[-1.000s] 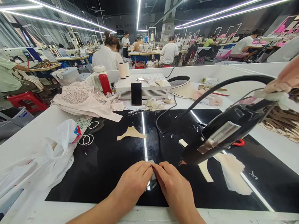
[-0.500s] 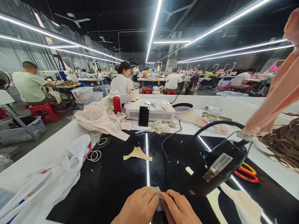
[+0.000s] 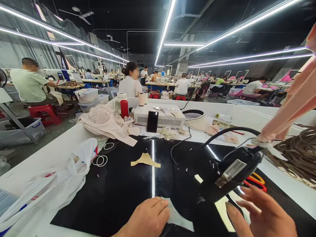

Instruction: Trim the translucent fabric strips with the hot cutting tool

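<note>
My left hand (image 3: 149,217) is closed on one end of a small pale grey fabric piece (image 3: 178,218). The other end of the piece lies spread on the black tabletop sheet (image 3: 114,199). To the right, my right hand (image 3: 260,215) is open, its thumb and fingers apart, holding nothing. It hovers over pale cream fabric pieces (image 3: 223,214), partly hiding them. Close beyond it stands a black device (image 3: 231,174) with a metal plate. Scissors with red and yellow handles (image 3: 256,180) lie behind the fingers, partly covered. Farther off lies a curved tan piece (image 3: 146,160).
A white plastic bag (image 3: 74,180) lies at the left, beige lace garments (image 3: 103,124) behind it. A phone (image 3: 152,121) leans on a white box (image 3: 171,122). Pink cloth (image 3: 284,107) hangs at the right beside coiled brown strips (image 3: 301,151). Co-workers sit beyond.
My right hand has let go of the grey fabric piece and moved right, opening over the cream pieces. My left hand stays on the grey piece, which now shows more fully.
</note>
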Demonstrator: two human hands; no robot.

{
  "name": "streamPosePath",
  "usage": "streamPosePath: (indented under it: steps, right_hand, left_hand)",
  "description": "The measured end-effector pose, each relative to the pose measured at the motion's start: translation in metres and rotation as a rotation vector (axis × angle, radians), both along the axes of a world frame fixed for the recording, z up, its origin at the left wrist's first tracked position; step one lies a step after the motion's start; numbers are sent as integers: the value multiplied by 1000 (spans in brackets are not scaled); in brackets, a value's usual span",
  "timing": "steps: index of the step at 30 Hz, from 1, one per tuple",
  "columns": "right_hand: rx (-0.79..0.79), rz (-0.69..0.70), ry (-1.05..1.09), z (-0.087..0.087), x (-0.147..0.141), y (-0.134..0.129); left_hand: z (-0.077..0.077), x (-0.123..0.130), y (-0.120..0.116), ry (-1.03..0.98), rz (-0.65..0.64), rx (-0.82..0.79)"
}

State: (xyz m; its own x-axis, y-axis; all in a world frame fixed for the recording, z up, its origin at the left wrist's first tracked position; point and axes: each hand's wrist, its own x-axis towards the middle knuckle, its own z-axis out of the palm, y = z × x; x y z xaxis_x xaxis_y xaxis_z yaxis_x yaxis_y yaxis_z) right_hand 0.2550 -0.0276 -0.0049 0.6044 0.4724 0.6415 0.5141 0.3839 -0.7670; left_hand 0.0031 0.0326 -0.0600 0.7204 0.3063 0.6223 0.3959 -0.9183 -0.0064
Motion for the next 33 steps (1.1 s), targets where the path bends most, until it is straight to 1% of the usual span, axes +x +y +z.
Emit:
streamPosePath:
  steps: [2,5,6,7,9,13,17,22,25,30,33]
  right_hand:
    - [-124,157,112,13,3,9]
    - [-200,297,159,34,1,22]
    - [-204,343,172,40,-1,25]
    - [-201,387,193,45,-4,28]
    - [-146,421,236,52,-11,33]
    - [-35,471,242,59,-32,41]
    - [13,568,237,59,-57,48]
    - [110,625,253,49,-81,54]
    - [138,643,279,43,-87,58]
    - [143,647,292,36,-91,62]
    - [146,646,289,33,-90,64]
  left_hand:
    - [2,0,-1,3,0,0]
    - [5,-1,-3,46,18,-15]
    - [6,-2,-4,79,23,-23]
    - [8,-2,-5,115,24,-31]
    - [12,-3,-7,166,34,-32]
    - [19,-5,-10,206,34,-27]
    - [21,-4,-10,198,54,10]
    - [21,-1,-10,135,53,96]
    - [20,0,-10,111,54,105]
    - [13,-2,-10,164,54,109]
    - [11,-2,-10,157,47,139]
